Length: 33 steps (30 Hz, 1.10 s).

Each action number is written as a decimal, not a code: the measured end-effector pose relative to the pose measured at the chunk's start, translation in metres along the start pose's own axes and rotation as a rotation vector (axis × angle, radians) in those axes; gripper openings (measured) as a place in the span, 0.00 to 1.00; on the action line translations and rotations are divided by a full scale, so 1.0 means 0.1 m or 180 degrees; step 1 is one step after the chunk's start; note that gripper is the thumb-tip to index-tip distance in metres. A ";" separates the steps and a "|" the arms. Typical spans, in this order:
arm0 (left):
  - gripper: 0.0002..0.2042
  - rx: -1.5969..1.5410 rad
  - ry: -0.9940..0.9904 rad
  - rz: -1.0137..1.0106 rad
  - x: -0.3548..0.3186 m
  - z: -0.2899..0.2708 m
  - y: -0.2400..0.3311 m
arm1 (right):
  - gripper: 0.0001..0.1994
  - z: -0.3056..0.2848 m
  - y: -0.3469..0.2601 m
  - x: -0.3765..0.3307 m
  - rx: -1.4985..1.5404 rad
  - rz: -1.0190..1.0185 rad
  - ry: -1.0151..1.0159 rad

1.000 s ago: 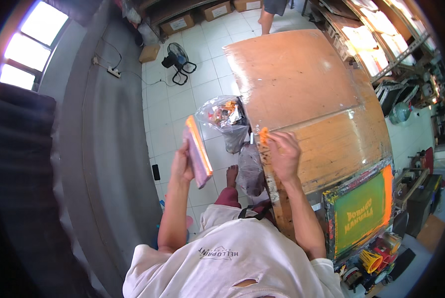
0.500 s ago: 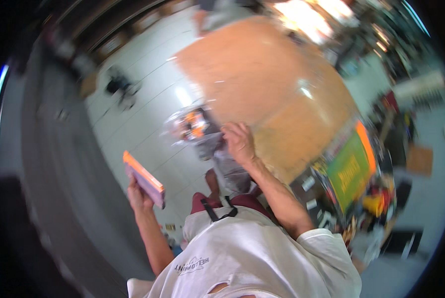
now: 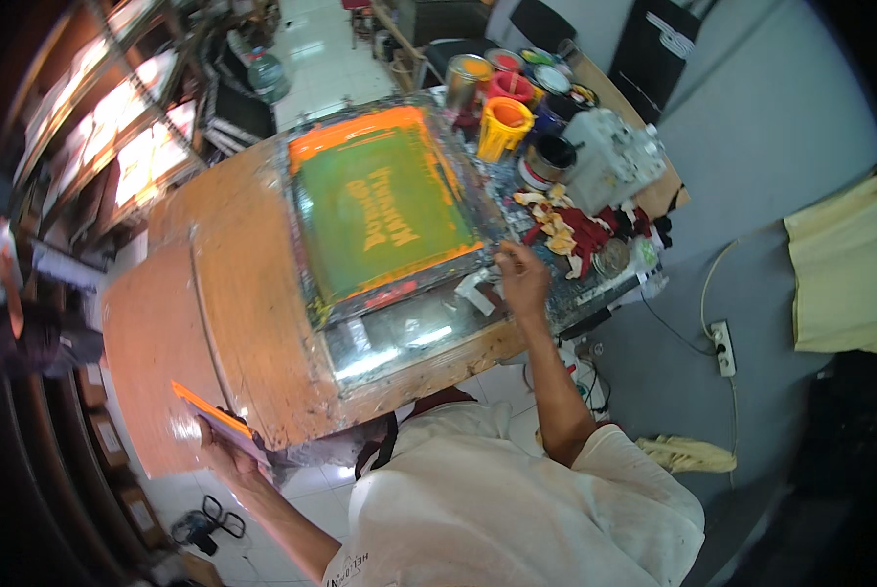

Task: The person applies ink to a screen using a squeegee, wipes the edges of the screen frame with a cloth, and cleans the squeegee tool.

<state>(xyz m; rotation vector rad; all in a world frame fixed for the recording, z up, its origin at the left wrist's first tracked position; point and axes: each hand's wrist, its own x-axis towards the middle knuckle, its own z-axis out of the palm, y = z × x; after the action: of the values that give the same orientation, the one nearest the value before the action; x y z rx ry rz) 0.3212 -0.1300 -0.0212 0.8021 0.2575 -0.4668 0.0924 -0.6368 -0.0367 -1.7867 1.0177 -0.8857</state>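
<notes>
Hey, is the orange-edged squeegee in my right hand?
No, your left hand holds the squeegee, while your right hand is by a corner of the framed green screen.

Squeegee [image 3: 215,410] in L hand [image 3: 225,448]: body matt, edge coated glossy. Tabletop [image 3: 257,323] betw. hands: wood, worn, w/ shiny patches. Screen [image 3: 331,235] just L of R hand [image 3: 523,279]: smooth, semi-gloss; ink [image 3: 360,133] on it thick, wet-looking. Glass-like sheet [image 3: 409,347] nr R hand: v. glossy. Beyond R hand: jug [image 3: 607,161], translucent plastic; rags [image 3: 585,235], crumpled matt cloth.
</notes>
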 end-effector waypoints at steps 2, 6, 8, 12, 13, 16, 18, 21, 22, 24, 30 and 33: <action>0.13 -0.0127 0.0136 -0.0002 0.14 0.64 -0.33 | 0.13 -0.51 0.68 0.29 -0.0608 -0.0225 0.0609; 0.16 -0.0035 -0.0551 -0.0378 0.56 1.00 -0.72 | 0.14 -0.94 1.07 0.77 -0.1472 -0.0527 0.0974; 0.16 0.0104 -0.0375 -0.0569 0.68 1.18 -0.90 | 0.14 -1.07 1.00 1.01 -0.2066 -0.1128 0.0912; 0.16 -0.0075 -0.0351 -0.0871 0.75 1.63 -1.06 | 0.04 -1.07 1.24 1.39 -0.1827 -0.1524 0.0414; 0.16 -0.0058 -0.0215 -0.0794 0.81 1.61 -1.08 | 0.03 -1.08 1.15 1.46 -0.1481 -0.1213 0.0637; 0.16 -0.0036 -0.0550 -0.0824 0.91 1.56 -1.12 | 0.03 -1.31 0.83 1.59 -0.0311 -0.0234 0.0839; 0.17 0.0169 -0.0560 -0.0731 1.03 1.47 -1.11 | 0.04 -1.54 0.53 1.54 0.0679 0.0409 0.0437; 0.20 0.0577 -0.0072 -0.0322 1.24 1.52 -1.12 | 0.06 -1.56 0.43 1.41 0.0985 0.0439 0.0379; 0.21 0.0579 -0.0053 -0.0263 1.31 1.66 -1.20 | 0.08 -1.54 0.50 1.36 0.1188 0.0493 0.0348; 0.23 0.0762 0.0028 -0.0222 1.46 1.91 -1.27 | 0.09 -1.41 0.65 1.22 0.1020 0.0872 0.0143; 0.26 0.1603 0.0063 -0.0476 1.94 2.19 -1.43 | 0.26 -1.16 1.23 0.67 -0.1475 0.0262 -0.0334; 0.27 0.1756 0.0098 -0.0624 2.23 1.99 -1.45 | 0.24 -0.95 1.05 0.55 -0.0959 0.0064 -0.0317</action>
<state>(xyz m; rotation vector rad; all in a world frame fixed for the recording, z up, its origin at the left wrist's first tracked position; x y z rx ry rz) 0.4527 -0.4322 -0.0659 1.3300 0.2394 -0.7258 0.0040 -0.7480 -0.0896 -2.0445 1.1490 -0.6491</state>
